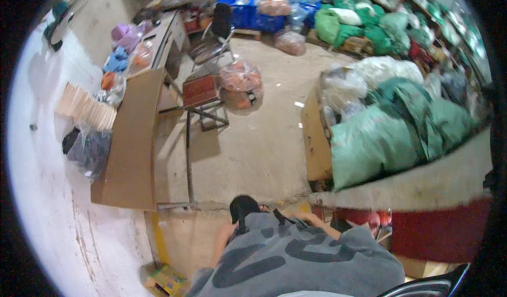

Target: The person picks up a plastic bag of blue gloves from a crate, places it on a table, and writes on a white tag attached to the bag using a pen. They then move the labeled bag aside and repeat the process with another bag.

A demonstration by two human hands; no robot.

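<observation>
A matte black, rounded, cloth-like piece (244, 208) sits at the end of the left forearm (222, 241), hiding the left hand, so I cannot tell whether that hand grips it, wears it or lies behind it. The right hand (307, 218) is just above the far edge of a grey fabric garment with large dark shapes (311, 257); its fingers are too small and blurred to tell whether they close on anything. A narrow, flat black strip (281, 216) lies just left of the right hand. The black piece looks light, soft and hard to break, its dull surface unlikely to slip; its narrower lower part, nearest the left wrist, seems the surest hold. The strip looks thin and flexible, best pinched at the end nearest the right fingers.
</observation>
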